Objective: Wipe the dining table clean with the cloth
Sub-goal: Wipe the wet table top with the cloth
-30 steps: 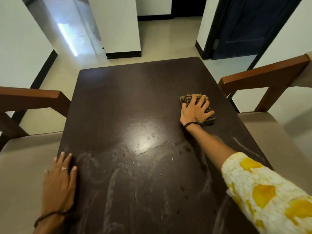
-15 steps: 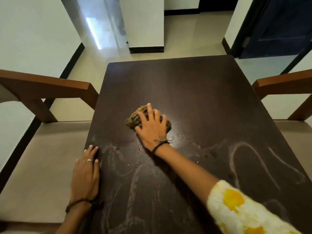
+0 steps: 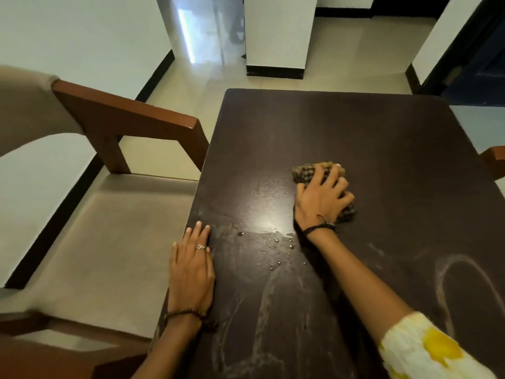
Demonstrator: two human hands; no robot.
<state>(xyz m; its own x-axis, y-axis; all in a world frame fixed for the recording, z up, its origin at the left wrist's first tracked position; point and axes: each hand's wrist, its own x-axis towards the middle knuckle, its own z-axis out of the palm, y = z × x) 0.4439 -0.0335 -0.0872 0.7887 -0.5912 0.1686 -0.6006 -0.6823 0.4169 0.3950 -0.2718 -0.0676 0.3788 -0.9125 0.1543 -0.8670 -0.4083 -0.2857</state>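
Note:
The dark brown dining table point(image 3: 369, 132) fills the middle and right of the head view. A crumpled checked cloth point(image 3: 307, 172) lies on it near the centre, and my right hand point(image 3: 322, 199) presses down on it with fingers spread over the fabric. My left hand point(image 3: 191, 266) rests flat on the table's left edge, fingers together, holding nothing. Water drops point(image 3: 278, 242) and pale wet smears point(image 3: 262, 305) mark the near part of the tabletop, with a curved streak point(image 3: 448, 272) at the right.
A wooden armchair with a beige seat point(image 3: 109, 242) stands tight against the table's left side. Another chair's arm point(image 3: 494, 162) shows at the right edge. Beyond the table are tiled floor, a white pillar point(image 3: 278, 34) and a dark door.
My right hand slid the cloth from the right side of the table leftward toward the middle. The camera turned left, showing more of the left chair. My left hand stayed on the edge.

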